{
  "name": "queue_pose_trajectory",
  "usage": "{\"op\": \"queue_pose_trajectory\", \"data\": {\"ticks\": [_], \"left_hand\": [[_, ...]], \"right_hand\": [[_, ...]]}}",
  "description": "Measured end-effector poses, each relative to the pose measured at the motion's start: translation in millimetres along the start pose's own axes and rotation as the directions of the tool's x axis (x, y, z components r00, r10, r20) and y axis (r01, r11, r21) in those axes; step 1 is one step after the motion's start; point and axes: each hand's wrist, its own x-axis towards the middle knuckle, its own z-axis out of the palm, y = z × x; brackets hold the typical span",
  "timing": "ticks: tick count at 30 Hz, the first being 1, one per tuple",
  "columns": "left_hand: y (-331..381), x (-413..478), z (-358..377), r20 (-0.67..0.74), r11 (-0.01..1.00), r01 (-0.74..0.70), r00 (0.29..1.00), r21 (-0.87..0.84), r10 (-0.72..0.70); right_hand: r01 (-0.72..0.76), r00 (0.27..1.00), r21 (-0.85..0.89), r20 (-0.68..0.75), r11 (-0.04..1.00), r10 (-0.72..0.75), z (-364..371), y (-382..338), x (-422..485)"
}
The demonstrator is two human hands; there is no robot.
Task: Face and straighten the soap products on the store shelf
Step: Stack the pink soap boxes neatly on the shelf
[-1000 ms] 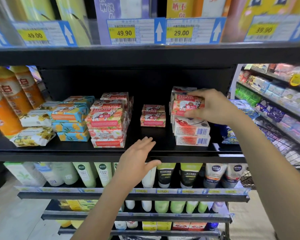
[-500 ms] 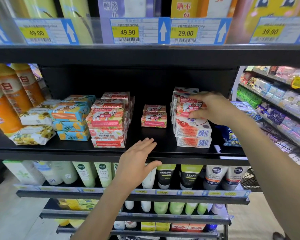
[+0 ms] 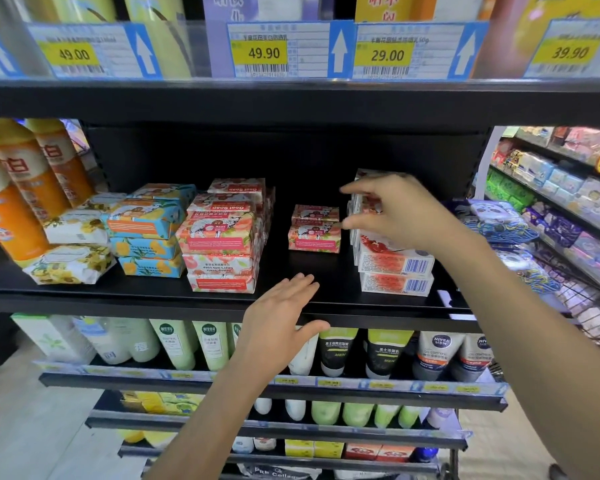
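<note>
The black shelf holds boxed soaps. On the right stands a stack of white and red boxes with barcodes facing out. My right hand lies over the top pink box of that stack, finger and thumb spread apart past its left edge. Two small pink boxes sit further back in the middle. To the left is a tall pink stack with some labels upside down, then blue boxes lying askew. My left hand hovers flat and open at the shelf's front edge.
Yellow-flowered soap packs and orange bottles fill the left end. Price tags line the shelf above. Tubes of face wash stand on the shelf below. Another aisle of packs runs off to the right.
My right hand has set the pink box down on the right stack and spread its fingers. My left hand has stayed at the shelf edge.
</note>
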Motion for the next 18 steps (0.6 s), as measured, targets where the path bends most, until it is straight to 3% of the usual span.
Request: {"op": "queue_pose_trajectory", "data": {"ticks": [4, 7, 11, 18], "left_hand": [[-0.9, 0.5, 0.7, -0.024, 1.000, -0.017, 1.000, -0.011, 0.017], [-1.6, 0.1, 4.2, -0.064, 0.999, -0.038, 0.997, -0.029, 0.036], [-2.0, -1.5, 7.0, -0.089, 0.999, -0.040, 0.995, 0.020, 0.042], [-1.8, -1.2, 8.3, -0.124, 0.996, -0.053, 0.990, 0.074, 0.062]], "right_hand": [[0.047, 0.967, 0.066, 0.245, 0.997, -0.062, 16.8, -34.4, 21.9], [0.017, 0.903, -0.085, 0.429, 0.996, 0.021, 28.9, -44.5, 46.4], [-0.013, 0.888, -0.298, 0.435, 0.954, 0.148, 45.2, -40.1, 73.6], [-0.046, 0.874, -0.377, 0.433, 0.925, 0.220, 61.9, -38.1, 82.5]]}}
